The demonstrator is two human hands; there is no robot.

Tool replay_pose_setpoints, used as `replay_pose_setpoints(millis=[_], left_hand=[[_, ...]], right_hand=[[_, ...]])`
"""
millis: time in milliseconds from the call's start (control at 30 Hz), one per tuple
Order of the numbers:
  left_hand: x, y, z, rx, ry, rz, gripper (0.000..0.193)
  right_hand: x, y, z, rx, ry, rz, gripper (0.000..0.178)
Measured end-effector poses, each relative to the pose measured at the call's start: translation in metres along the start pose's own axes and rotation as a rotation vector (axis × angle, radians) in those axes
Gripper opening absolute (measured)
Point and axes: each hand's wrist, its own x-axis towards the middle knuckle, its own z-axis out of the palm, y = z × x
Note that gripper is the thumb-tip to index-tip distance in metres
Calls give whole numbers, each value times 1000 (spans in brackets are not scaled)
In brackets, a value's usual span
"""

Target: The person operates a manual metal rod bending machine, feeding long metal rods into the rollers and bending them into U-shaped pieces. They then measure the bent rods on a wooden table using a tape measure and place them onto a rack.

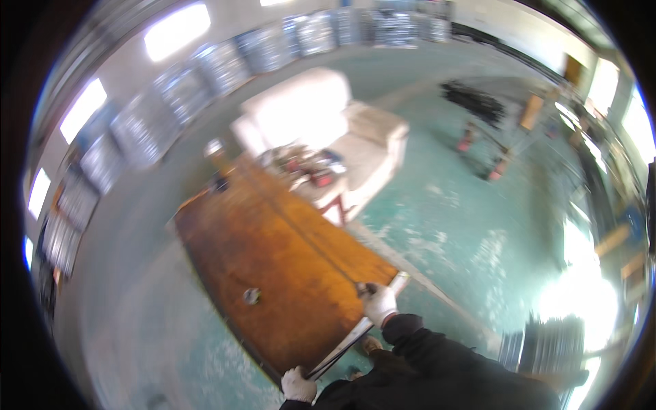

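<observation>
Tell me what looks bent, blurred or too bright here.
Head view: the wall curves, as fisheye lenses make it; windows and the floor at lower right glare white; the sofa has a washed-out back; the table blurs at its far end, perhaps from motion.

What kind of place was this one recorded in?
Probably an industrial workshop or warehouse: shiny wrapped stacks line the wall, dark lengths of material lie on the floor, and there's a rust-brown worktable.

Item in right grip too small to tell; wrapped stacks blurred.
</observation>
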Motion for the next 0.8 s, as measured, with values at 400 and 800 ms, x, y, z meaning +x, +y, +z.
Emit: replay_pose_setpoints(millis=[400, 800], left_hand=[[-32, 200, -90, -220, 38, 1132, 12], [-273, 435, -77, -508, -251, 2016, 23]], right_hand=[[-406, 113, -226, 656, 1105, 138, 32], [-783, 297, -247, 933, 2103, 140, 47]])
